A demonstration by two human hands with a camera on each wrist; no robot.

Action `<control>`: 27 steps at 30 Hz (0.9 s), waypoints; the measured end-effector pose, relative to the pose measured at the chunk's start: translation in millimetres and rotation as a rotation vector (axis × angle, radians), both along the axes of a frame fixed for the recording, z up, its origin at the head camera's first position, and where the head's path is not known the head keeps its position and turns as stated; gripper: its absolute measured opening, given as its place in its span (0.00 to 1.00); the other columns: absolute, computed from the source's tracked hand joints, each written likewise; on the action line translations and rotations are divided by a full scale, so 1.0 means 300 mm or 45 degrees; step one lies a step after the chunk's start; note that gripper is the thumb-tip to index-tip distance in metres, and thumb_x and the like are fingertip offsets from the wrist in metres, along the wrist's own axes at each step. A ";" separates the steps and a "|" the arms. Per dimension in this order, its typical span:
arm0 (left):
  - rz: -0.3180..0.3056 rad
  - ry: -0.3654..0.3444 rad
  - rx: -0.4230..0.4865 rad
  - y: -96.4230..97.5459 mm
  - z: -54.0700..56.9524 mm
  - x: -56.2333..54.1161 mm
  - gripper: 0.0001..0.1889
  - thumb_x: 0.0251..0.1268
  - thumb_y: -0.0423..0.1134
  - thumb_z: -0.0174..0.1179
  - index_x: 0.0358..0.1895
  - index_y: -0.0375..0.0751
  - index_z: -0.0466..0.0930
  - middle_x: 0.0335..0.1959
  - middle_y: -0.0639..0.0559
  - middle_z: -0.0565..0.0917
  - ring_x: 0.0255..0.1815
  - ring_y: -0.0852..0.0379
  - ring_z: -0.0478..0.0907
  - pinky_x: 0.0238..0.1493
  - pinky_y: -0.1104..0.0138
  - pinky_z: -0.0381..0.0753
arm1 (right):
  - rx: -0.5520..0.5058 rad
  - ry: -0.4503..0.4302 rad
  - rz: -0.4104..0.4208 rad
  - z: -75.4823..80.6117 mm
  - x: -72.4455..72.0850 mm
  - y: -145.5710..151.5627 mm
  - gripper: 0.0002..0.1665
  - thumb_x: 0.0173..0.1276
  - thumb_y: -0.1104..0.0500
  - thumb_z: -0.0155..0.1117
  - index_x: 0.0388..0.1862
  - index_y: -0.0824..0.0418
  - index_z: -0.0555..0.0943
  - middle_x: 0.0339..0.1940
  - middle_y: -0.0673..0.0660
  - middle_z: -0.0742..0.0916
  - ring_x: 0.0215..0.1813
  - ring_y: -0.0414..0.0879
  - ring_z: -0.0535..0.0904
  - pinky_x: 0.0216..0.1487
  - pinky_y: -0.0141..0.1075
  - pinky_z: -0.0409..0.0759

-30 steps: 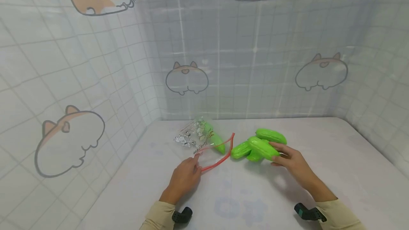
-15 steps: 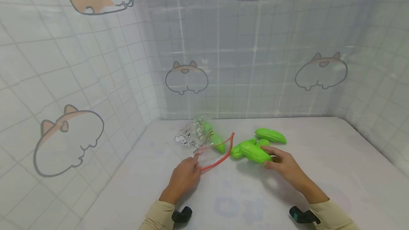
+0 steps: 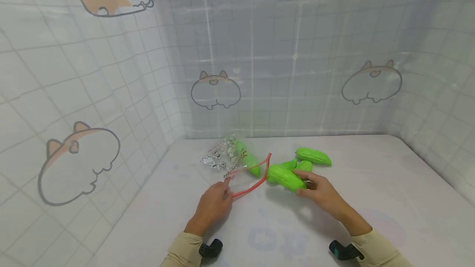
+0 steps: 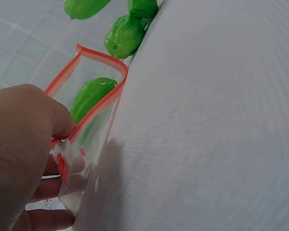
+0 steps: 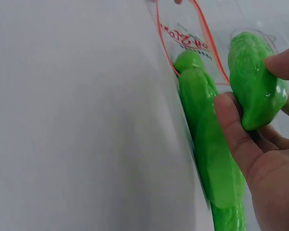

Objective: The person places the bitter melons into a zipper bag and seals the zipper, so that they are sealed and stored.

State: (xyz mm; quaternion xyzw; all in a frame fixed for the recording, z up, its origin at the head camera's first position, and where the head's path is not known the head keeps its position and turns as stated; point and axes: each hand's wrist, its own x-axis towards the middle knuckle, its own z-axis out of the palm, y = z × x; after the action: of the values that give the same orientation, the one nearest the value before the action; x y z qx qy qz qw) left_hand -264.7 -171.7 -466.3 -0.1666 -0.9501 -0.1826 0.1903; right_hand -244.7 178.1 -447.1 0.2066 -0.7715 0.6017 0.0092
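Observation:
My left hand (image 3: 212,206) pinches a clear zip bag (image 3: 222,155) by its red-edged mouth, near the slider (image 4: 63,168). That mouth gapes toward the right. One green bitter melon (image 4: 90,98) lies inside the bag. With thumb and fingers, my right hand (image 3: 322,195) grips another bitter melon (image 3: 285,177), glossy, ridged and pointed at one end. In the head view it overlaps a melon lying behind it, close to the bag's mouth. The right wrist view shows the held melon (image 5: 254,77) raised beside the row of others.
More bitter melons lie on the white table (image 3: 371,176): one at the back (image 3: 313,156), another (image 3: 305,165) just behind my right fingers. A tiled-pattern sheet with printed dogs (image 3: 216,90) rises behind and on both sides.
My right hand has carried the gripped bitter melon left, off the other melons and toward the bag's mouth. My left hand has kept its hold on the bag in place.

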 end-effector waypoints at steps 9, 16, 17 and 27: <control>-0.023 0.005 0.029 0.004 -0.002 0.000 0.24 0.64 0.38 0.62 0.63 0.33 0.78 0.28 0.58 0.72 0.27 0.59 0.67 0.31 0.64 0.71 | 0.067 0.033 0.017 -0.004 -0.008 -0.046 0.36 0.64 0.61 0.72 0.71 0.63 0.73 0.67 0.68 0.76 0.67 0.64 0.72 0.58 0.37 0.76; -0.027 0.033 0.025 0.006 -0.003 -0.005 0.24 0.64 0.38 0.63 0.62 0.33 0.79 0.27 0.59 0.72 0.26 0.59 0.67 0.30 0.64 0.72 | 0.068 0.047 0.029 -0.003 -0.030 -0.076 0.36 0.64 0.61 0.72 0.71 0.64 0.73 0.68 0.69 0.76 0.67 0.63 0.73 0.58 0.38 0.77; -0.026 0.030 0.021 0.007 -0.003 -0.006 0.24 0.64 0.38 0.63 0.62 0.33 0.78 0.27 0.59 0.72 0.26 0.59 0.67 0.31 0.64 0.72 | 0.062 0.043 0.031 -0.002 -0.032 -0.081 0.36 0.64 0.61 0.72 0.71 0.64 0.73 0.68 0.69 0.75 0.66 0.64 0.73 0.58 0.38 0.77; -0.015 0.032 0.021 0.002 -0.007 -0.004 0.23 0.63 0.37 0.63 0.61 0.32 0.79 0.27 0.58 0.73 0.27 0.59 0.68 0.31 0.64 0.73 | 0.104 0.073 0.051 -0.007 -0.042 -0.129 0.35 0.64 0.64 0.68 0.70 0.67 0.72 0.68 0.69 0.75 0.67 0.63 0.72 0.61 0.44 0.76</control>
State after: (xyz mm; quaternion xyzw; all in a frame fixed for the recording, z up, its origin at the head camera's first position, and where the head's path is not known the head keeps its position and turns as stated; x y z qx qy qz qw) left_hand -266.1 -171.1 -468.2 -0.1730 -0.9450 -0.1895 0.2026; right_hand -257.2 139.4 -449.2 0.2394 -0.7905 0.5637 0.0106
